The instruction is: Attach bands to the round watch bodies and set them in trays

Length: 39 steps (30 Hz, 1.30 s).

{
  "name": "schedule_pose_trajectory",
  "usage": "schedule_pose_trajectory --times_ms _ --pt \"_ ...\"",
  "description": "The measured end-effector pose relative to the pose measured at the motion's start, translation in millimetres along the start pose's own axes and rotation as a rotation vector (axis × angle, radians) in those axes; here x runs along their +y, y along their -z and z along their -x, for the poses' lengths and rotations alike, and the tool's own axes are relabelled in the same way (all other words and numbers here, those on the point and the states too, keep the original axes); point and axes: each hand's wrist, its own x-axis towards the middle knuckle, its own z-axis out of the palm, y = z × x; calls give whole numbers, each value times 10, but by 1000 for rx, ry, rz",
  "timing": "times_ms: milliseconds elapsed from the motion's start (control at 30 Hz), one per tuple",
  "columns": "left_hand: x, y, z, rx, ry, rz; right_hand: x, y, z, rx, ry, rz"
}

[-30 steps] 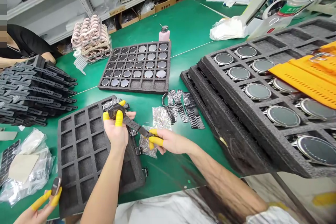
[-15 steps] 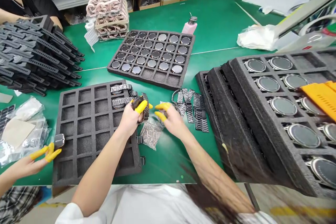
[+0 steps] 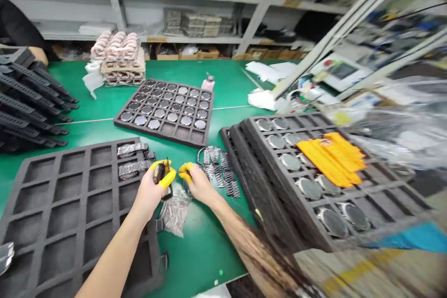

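My left hand (image 3: 148, 194), with yellow finger covers, is closed around a dark wristwatch (image 3: 159, 173) held above the table. Just to its right, my right hand (image 3: 201, 185) has its yellow-covered thumb and fingers pinched together; whatever they hold is too small to make out. Below both hands lies a clear bag of small metal pins (image 3: 175, 214). Loose dark metal-link watch bands (image 3: 219, 167) rest to the right of my right hand. On the left, a black foam tray (image 3: 81, 205) carries two watches with metal bands (image 3: 132, 168) near its upper right corner.
A second foam tray (image 3: 166, 131) with rows of watch faces stands behind. Stacked trays (image 3: 279, 195) on the right hold round watches and orange straps (image 3: 331, 158). Black straps (image 3: 28, 102) are piled at left. A pink bottle (image 3: 208, 84) and pink rolled bands (image 3: 118, 58) stand farther back.
My view has tilted up and turned right. My right fingers have drawn together into a pinch beside the watch. A co-worker's hand at the left has left the view.
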Motion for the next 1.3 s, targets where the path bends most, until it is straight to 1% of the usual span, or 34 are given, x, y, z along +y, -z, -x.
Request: schedule_pose_trajectory --times_ms 100,167,233,267,300,367,467,567,633,733,833,967,1033,1100,1133,1200,1300 --pt "-34 -22 -1 -78 -138 -246 6 48 87 321 -27 -333" --pt "-34 -54 41 -157 -181 -373 -45 14 151 494 -45 -457" --pt "-43 -90 87 -224 -180 -458 -112 -34 210 638 -13 -480" --pt "-56 -105 103 -245 -175 -487 -143 -50 235 695 32 -455" --pt "-75 -117 110 -257 -170 -509 -168 -58 256 736 90 -412" --pt "-125 -126 105 -261 -161 -535 -198 -50 279 777 210 -306" --pt "-175 -119 88 -262 -161 -546 -194 -10 279 767 308 -181" --pt "-154 -117 94 -257 -184 -543 -170 5 273 726 356 -139" --pt "-116 -123 107 -243 -189 -534 -163 -4 276 722 381 -120" --pt "-79 -127 125 -226 -186 -516 -177 -18 290 728 361 -81" --pt "-102 -109 132 -205 -191 -550 -205 -6 301 717 331 -48" --pt "-181 -74 125 -141 -279 -648 -222 32 316 693 341 5" --pt "-203 -64 120 -130 -316 -671 -225 43 323 672 316 -5" --pt "-201 -63 118 -141 -328 -689 -227 51 319 645 258 -76" --pt "-190 -66 118 -151 -327 -691 -227 58 311 626 213 -147" --pt "-149 -78 124 -191 -308 -659 -219 79 284 561 115 -372" --pt "-59 -112 141 -328 -218 -502 -187 123 239 404 13 -733"
